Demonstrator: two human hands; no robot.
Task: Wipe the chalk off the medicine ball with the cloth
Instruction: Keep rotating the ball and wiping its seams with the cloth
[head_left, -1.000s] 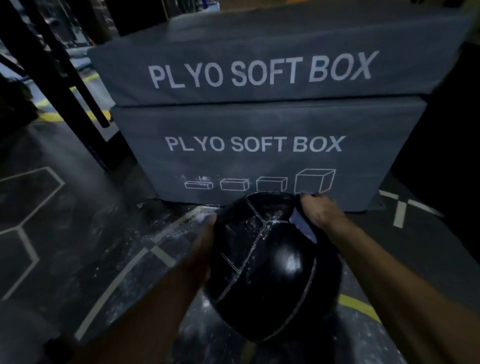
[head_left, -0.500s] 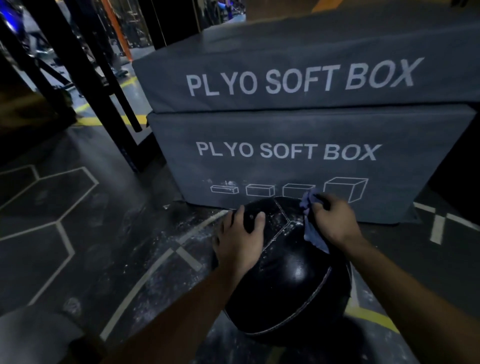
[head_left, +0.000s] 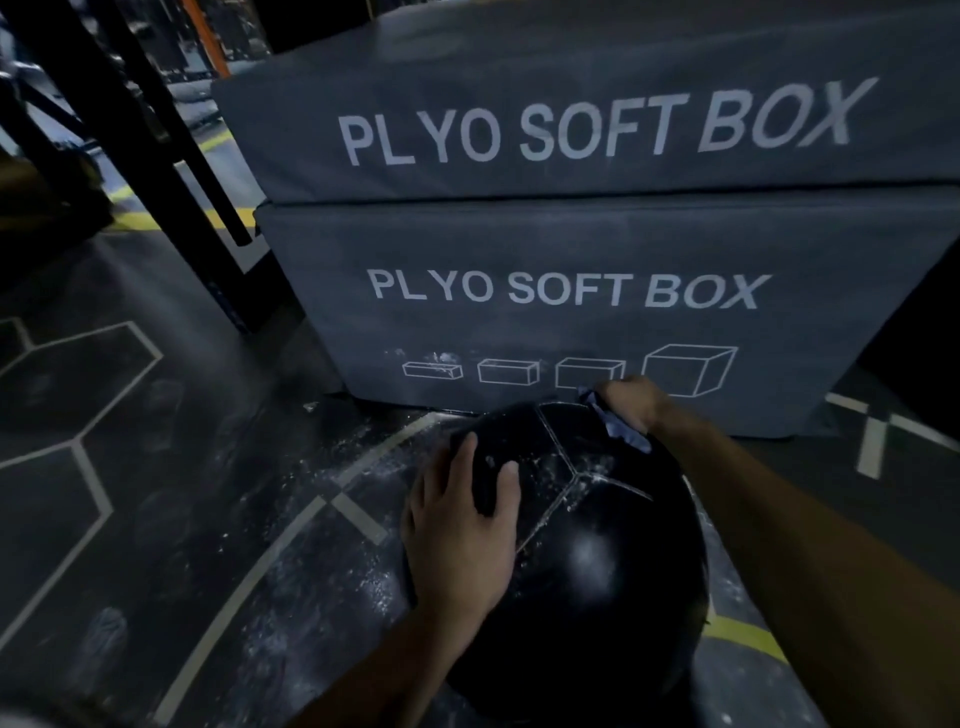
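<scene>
Down on the dark gym floor (head_left: 171, 519), marked with pale hexagon lines and dusted with white chalk, sits the black medicine ball (head_left: 587, 561), right in front of two stacked grey plyo boxes (head_left: 571, 291) that wall off everything behind it. The left hand (head_left: 462, 525) lies flat on the ball's near-left side, fingers spread and straight, steadying it. The right hand (head_left: 631, 402) is curled round a small bluish cloth (head_left: 618, 423), bunched and pressed on the ball's far upper edge, just beside the lower box. Chalk flecks cling along the seams between the two hands. Off to the left, black rack uprights (head_left: 156, 156) slant up from the floor, well apart from the ball.
</scene>
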